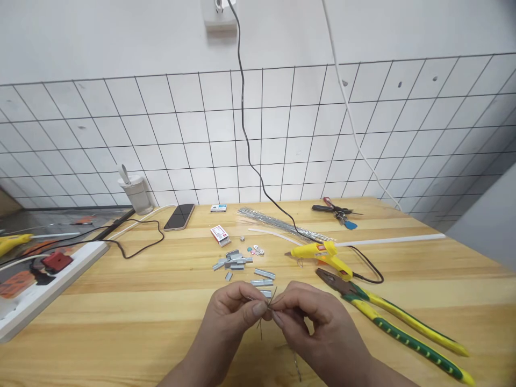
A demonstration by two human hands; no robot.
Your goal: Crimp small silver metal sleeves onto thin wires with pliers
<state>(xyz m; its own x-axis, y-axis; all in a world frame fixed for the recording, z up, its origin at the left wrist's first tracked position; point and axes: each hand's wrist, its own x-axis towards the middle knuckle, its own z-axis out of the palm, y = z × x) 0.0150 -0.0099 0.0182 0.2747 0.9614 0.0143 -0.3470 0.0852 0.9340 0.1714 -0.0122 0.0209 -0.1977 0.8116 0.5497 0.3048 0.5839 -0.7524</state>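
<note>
Near the front middle of the wooden table, my left hand (pixel 237 312) and my right hand (pixel 308 317) meet fingertip to fingertip. Both pinch thin metal wire (pixel 273 294), whose short ends stick out above and below the fingers. The exact shape of the wire between the fingertips is hidden. Just beyond my hands lie strips of staples (pixel 263 282), with a heap of more strips (pixel 234 260) farther left. Another bit of wire (pixel 297 366) lies on the table below my right hand.
Pliers (pixel 387 317) with yellow-green handles lie at right, behind them a yellow glue gun (pixel 322 255) and a bundle of straight wires (pixel 282 223). A staple box (pixel 220 235), phone (pixel 179 217) and lidded cup (pixel 139 194) stand or lie farther back. A power strip (pixel 76 269) is at left.
</note>
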